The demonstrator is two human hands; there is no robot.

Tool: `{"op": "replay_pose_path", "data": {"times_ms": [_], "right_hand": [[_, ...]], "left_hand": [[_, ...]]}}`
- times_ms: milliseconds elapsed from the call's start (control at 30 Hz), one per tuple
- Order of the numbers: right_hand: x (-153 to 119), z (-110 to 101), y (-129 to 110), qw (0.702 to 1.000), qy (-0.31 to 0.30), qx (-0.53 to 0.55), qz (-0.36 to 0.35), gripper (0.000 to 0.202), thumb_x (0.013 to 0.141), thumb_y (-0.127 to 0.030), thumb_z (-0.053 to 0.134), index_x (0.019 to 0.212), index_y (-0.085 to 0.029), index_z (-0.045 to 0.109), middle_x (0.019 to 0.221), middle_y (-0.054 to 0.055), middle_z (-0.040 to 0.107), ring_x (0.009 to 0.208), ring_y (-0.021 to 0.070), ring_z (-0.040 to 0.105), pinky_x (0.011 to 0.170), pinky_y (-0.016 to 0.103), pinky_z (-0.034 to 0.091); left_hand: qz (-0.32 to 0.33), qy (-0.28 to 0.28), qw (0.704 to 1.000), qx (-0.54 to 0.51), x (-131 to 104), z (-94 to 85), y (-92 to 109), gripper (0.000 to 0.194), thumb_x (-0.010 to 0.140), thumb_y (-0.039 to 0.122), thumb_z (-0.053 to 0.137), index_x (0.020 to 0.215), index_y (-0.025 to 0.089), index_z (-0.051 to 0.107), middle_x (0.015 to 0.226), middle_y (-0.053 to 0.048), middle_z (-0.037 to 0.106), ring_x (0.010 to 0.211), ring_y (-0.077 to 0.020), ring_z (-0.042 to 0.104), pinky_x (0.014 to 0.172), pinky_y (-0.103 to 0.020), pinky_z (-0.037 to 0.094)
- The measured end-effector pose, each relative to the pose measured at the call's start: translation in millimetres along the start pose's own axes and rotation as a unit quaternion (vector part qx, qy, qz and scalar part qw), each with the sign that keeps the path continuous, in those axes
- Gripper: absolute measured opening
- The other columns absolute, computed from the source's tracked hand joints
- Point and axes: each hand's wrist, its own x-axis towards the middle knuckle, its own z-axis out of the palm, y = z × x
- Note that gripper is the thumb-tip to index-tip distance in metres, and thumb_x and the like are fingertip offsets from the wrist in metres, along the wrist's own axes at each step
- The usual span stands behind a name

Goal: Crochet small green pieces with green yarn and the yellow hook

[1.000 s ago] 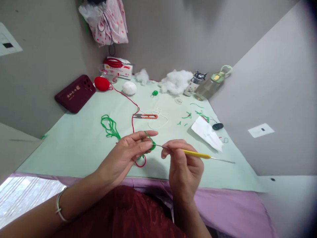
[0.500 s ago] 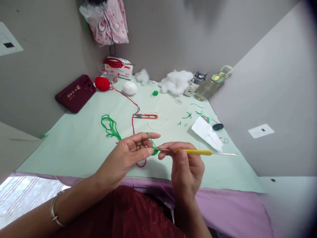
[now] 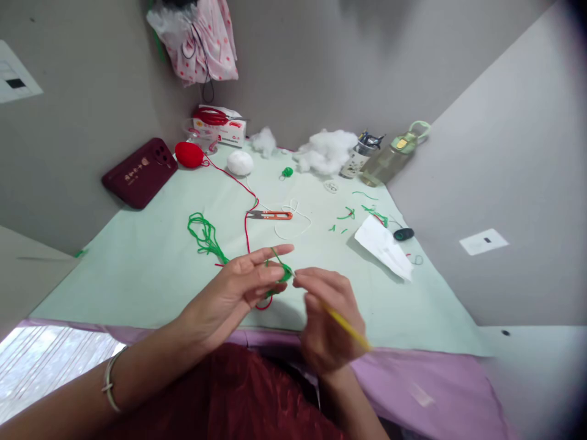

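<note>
My left hand [image 3: 245,278] pinches a small green crocheted piece [image 3: 286,272] between thumb and fingers, with green yarn running up over its raised index finger. My right hand [image 3: 331,318] is closed around the yellow handle of a crochet hook [image 3: 346,328], which slants down to the right and is blurred at its far end. The hook's tip meets the right edge of the green piece. A tangle of green yarn [image 3: 205,235] lies left of my left hand, and red yarn [image 3: 246,232] passes beneath that hand.
Orange thread snips [image 3: 275,215] lie mid-table near a white yarn loop. Behind are a red ball [image 3: 189,155], a white ball [image 3: 240,163], stuffing [image 3: 326,151], a pen cup [image 3: 355,162] and a bottle [image 3: 389,159]. A phone [image 3: 140,173] leans left; white paper [image 3: 383,246] lies right.
The hook has swung from nearly level to slanting down to the right as my right hand turned and lowered. My left hand has tilted, showing more of the green piece.
</note>
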Motion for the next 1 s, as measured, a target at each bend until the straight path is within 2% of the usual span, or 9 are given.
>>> {"op": "replay_pose_path", "data": {"times_ms": [100,167,333,467,533,633,700,800,1000], "right_hand": [[7.0,0.3,-4.1,0.984,0.034,0.136,0.108,0.025,0.103,-0.014,0.051,0.105,-0.024,0.075,0.082,0.002,0.071,0.072,0.0155,0.067,0.065,0.032,0.058],[8.9,1.4,-5.0,0.978,0.022,0.164,0.13,0.024,0.103,-0.014,0.053,0.103,-0.024,0.075,0.086,0.002,0.073,0.076,0.0159,0.069,0.065,0.031,0.058],[-0.8,4.7,-2.6,0.998,-0.019,0.046,0.048,0.031,0.098,-0.007,0.059,0.118,-0.025,0.074,0.105,0.006,0.077,0.096,0.0179,0.074,0.078,0.032,0.064],[-5.4,2.6,0.7,0.998,-0.026,-0.041,-0.027,0.036,0.095,-0.008,0.065,0.123,-0.028,0.075,0.114,0.007,0.076,0.097,0.019,0.075,0.077,0.032,0.064],[-1.2,0.3,0.8,1.0,-0.002,0.013,0.028,0.03,0.098,-0.009,0.062,0.118,-0.027,0.076,0.101,0.005,0.076,0.09,0.0175,0.073,0.075,0.032,0.062],[8.0,-0.7,-0.6,0.977,0.044,0.146,0.149,0.024,0.102,-0.013,0.056,0.105,-0.025,0.077,0.081,0.001,0.072,0.072,0.0148,0.067,0.067,0.032,0.057],[12.0,0.9,-1.5,0.963,0.026,0.201,0.177,0.021,0.102,-0.017,0.057,0.1,-0.024,0.077,0.085,0.002,0.073,0.071,0.0147,0.066,0.065,0.032,0.057],[12.9,3.6,-1.0,0.961,-0.009,0.211,0.18,0.018,0.1,-0.018,0.061,0.1,-0.024,0.078,0.094,0.004,0.077,0.079,0.0162,0.069,0.068,0.032,0.059],[11.4,-0.3,4.5,0.92,-0.001,0.296,0.257,0.018,0.103,-0.023,0.059,0.101,-0.022,0.077,0.094,0.004,0.079,0.07,0.0127,0.071,0.066,0.029,0.061]], "left_hand": [[0.035,0.006,0.999,0.011,0.5,0.6,2.0,0.038,0.082,0.028,0.087,0.119,0.025,0.08,0.085,0.002,0.063,0.08,-0.0095,0.055,0.078,-0.021,0.045],[0.062,-0.001,0.997,0.049,-1.0,1.9,0.6,0.035,0.083,0.027,0.086,0.118,0.029,0.081,0.084,0.003,0.063,0.077,-0.0086,0.052,0.072,-0.019,0.043],[0.097,0.0,0.993,0.06,-2.0,4.1,-4.7,0.036,0.082,0.026,0.088,0.117,0.031,0.081,0.084,0.004,0.065,0.076,-0.0075,0.054,0.073,-0.018,0.043],[0.02,-0.013,1.0,0.004,2.0,2.1,-3.0,0.039,0.08,0.03,0.089,0.118,0.025,0.081,0.075,0.004,0.061,0.064,-0.0057,0.047,0.066,-0.018,0.043],[-0.012,-0.011,1.0,-0.024,3.8,0.4,0.0,0.036,0.079,0.029,0.09,0.113,0.021,0.083,0.076,0.003,0.06,0.064,-0.0057,0.048,0.071,-0.02,0.046],[0.016,0.016,0.999,-0.026,4.1,-0.5,3.4,0.029,0.078,0.026,0.089,0.106,0.021,0.085,0.083,0.001,0.063,0.079,-0.0102,0.058,0.083,-0.023,0.049],[0.055,0.021,0.998,0.013,2.7,0.5,2.9,0.027,0.08,0.026,0.087,0.107,0.024,0.084,0.085,0.001,0.065,0.085,-0.0117,0.059,0.082,-0.022,0.048],[0.09,0.004,0.994,0.066,0.1,1.8,-0.3,0.025,0.084,0.025,0.085,0.109,0.027,0.083,0.084,0.001,0.067,0.082,-0.0111,0.058,0.08,-0.022,0.046],[0.08,-0.001,0.992,0.1,-2.7,-1.2,0.9,0.036,0.082,0.024,0.086,0.118,0.03,0.08,0.092,0.001,0.065,0.082,-0.0123,0.056,0.076,-0.024,0.045]]}}
